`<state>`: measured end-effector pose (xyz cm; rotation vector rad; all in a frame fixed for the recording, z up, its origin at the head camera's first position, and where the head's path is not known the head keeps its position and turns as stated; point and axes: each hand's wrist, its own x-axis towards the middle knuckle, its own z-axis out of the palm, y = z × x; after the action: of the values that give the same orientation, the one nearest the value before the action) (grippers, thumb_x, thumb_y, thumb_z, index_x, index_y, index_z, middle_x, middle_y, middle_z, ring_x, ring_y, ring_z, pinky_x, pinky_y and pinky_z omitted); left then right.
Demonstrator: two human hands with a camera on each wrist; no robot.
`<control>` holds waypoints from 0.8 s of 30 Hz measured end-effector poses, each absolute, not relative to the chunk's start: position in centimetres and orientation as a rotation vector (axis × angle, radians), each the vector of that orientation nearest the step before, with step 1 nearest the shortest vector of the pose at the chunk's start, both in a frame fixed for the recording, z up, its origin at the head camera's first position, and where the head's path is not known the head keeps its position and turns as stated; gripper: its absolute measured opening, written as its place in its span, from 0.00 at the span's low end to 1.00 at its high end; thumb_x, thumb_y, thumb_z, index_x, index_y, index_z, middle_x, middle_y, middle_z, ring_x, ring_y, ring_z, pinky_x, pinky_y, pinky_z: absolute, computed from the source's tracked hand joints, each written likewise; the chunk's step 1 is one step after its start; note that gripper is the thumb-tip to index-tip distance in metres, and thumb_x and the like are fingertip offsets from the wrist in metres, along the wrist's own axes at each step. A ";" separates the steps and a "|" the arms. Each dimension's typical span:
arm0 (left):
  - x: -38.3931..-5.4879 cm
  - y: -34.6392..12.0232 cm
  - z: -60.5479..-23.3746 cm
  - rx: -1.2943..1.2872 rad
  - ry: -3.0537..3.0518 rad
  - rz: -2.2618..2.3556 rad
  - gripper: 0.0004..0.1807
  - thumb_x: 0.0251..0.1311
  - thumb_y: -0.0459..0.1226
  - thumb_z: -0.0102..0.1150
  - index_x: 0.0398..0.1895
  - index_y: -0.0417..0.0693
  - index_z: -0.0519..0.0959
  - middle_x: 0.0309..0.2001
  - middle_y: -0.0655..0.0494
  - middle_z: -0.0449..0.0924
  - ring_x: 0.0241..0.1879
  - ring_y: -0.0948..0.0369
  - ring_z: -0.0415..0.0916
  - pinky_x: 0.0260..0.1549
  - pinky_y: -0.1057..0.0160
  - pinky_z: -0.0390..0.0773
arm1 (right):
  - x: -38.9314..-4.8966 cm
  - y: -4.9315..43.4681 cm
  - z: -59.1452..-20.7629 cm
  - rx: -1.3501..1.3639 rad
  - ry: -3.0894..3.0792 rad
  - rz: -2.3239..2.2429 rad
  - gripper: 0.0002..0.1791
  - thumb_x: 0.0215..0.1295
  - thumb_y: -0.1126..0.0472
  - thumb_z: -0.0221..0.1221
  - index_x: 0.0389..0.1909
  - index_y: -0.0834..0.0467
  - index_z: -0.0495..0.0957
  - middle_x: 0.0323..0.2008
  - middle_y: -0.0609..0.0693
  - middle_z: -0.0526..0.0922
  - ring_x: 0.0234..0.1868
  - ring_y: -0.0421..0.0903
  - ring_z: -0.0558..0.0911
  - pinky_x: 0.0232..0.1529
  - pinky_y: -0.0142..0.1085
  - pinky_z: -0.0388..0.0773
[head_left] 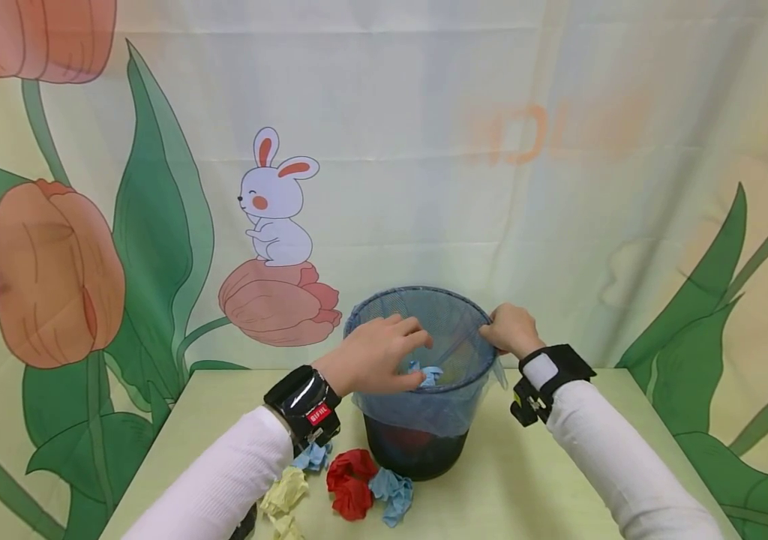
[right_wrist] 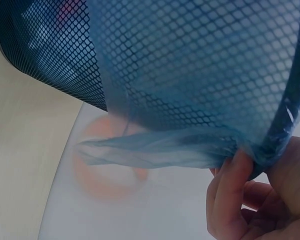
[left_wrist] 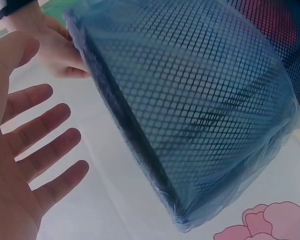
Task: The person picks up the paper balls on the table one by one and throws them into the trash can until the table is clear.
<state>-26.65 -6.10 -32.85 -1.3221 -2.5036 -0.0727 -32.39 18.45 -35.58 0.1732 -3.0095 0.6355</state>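
Note:
A dark mesh waste bin (head_left: 418, 454) stands on the table, its rim covered by a translucent blue bag liner (left_wrist: 190, 90). My left hand (head_left: 384, 352) reaches over the bin's mouth from the left, fingers spread and holding nothing. In the head view, a crumpled blue paper (head_left: 431, 375) shows inside the mouth, just beyond the left fingertips. My right hand (right_wrist: 240, 195) grips the rim on the right side, with the liner's loose edge between fingers and thumb. Something red (left_wrist: 275, 22) shows through the mesh low in the bin.
In front of the bin lie crumpled papers: a red one (head_left: 350, 484), a blue one (head_left: 393, 495), another blue one (head_left: 313, 456) and yellow ones (head_left: 284, 491). A dark item (head_left: 245, 523) is partly behind the left sleeve. A printed curtain (head_left: 411, 150) hangs behind the table (head_left: 526, 480).

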 end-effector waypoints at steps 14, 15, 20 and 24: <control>-24.2 -5.6 -33.9 -1.465 -2.283 -0.053 0.14 0.55 0.49 0.57 0.41 0.53 0.76 0.38 0.60 0.73 0.35 0.64 0.69 0.34 0.69 0.71 | -32.3 18.4 -35.5 0.193 -2.991 0.590 0.23 0.55 0.66 0.51 0.06 0.51 0.53 0.05 0.44 0.61 0.10 0.40 0.69 0.13 0.27 0.56; -24.0 -5.5 -34.0 -1.471 -2.284 -0.059 0.15 0.54 0.49 0.57 0.41 0.53 0.76 0.37 0.60 0.73 0.35 0.64 0.69 0.33 0.69 0.71 | -32.3 18.4 -35.5 0.191 -2.991 0.589 0.23 0.54 0.66 0.51 0.06 0.51 0.53 0.05 0.44 0.61 0.10 0.40 0.69 0.13 0.27 0.55; -23.1 -5.3 -34.7 -1.493 -2.304 -0.090 0.15 0.54 0.49 0.58 0.42 0.53 0.77 0.37 0.61 0.73 0.35 0.65 0.68 0.32 0.70 0.70 | -32.3 18.4 -35.6 0.191 -2.986 0.597 0.23 0.54 0.66 0.50 0.05 0.51 0.53 0.05 0.44 0.61 0.09 0.40 0.69 0.13 0.27 0.55; -22.5 -5.4 -35.4 -1.508 -2.311 -0.119 0.15 0.54 0.48 0.57 0.42 0.53 0.77 0.37 0.61 0.72 0.34 0.65 0.67 0.32 0.70 0.70 | -32.3 18.5 -35.6 0.188 -2.988 0.609 0.23 0.53 0.67 0.50 0.06 0.51 0.53 0.05 0.44 0.59 0.09 0.40 0.68 0.12 0.27 0.55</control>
<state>-22.55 -5.37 -35.39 -1.5079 -2.3114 -0.1193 -32.35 18.50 -35.62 0.1881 -2.9879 0.6085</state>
